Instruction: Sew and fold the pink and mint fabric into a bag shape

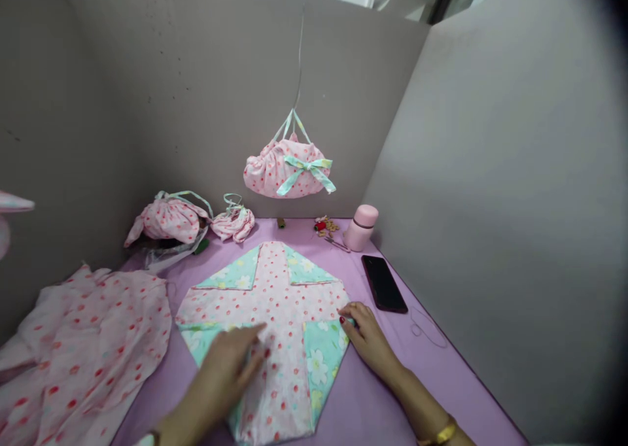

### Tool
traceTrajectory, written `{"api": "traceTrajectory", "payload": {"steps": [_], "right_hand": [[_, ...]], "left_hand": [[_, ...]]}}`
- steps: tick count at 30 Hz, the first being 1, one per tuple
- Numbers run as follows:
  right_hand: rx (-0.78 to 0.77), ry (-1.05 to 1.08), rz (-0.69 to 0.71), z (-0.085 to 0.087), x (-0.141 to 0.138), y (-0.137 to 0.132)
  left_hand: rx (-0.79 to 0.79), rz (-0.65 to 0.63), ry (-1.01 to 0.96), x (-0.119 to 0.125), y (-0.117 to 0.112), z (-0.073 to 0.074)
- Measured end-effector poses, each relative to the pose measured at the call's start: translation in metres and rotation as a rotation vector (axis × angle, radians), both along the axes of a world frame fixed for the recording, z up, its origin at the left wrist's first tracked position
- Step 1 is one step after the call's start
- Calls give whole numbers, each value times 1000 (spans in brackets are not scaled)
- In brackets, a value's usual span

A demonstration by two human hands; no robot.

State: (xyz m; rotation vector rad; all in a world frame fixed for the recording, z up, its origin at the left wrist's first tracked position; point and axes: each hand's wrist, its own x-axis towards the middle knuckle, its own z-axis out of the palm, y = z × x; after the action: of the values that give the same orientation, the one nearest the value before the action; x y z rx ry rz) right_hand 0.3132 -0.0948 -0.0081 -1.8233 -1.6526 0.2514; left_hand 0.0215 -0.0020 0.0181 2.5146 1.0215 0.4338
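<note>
Between cloth [284,308] edge and phone [384,284], purple tabletop [353,276]

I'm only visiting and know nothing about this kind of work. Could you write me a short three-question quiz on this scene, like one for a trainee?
1. Pick one: what hangs from the thin cord?
a) a straw hat
b) a pink dotted pouch with a green bow
c) a glass lamp

2. True or false: the black phone lies on the purple surface, to the right of the folded cloth.

3. Fill in: the folded cloth is pink with dots, but its flowered corners have a ______ background.

Key: 1. b; 2. true; 3. mint green
</note>
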Motion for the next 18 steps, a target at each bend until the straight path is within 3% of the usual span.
{"api": "traceTrajectory", "payload": {"steps": [3, 6, 18], "right_hand": [[29, -9, -23, -5, 2, 1], [32, -10, -68, -9, 3, 1], [18, 20, -136, -13, 2, 1]], "left_hand": [[-253, -164, -58, 37, -39, -3], [-369, -146, -45, 59, -55, -9], [-652, -44, -117, 68, -64, -11]]}}
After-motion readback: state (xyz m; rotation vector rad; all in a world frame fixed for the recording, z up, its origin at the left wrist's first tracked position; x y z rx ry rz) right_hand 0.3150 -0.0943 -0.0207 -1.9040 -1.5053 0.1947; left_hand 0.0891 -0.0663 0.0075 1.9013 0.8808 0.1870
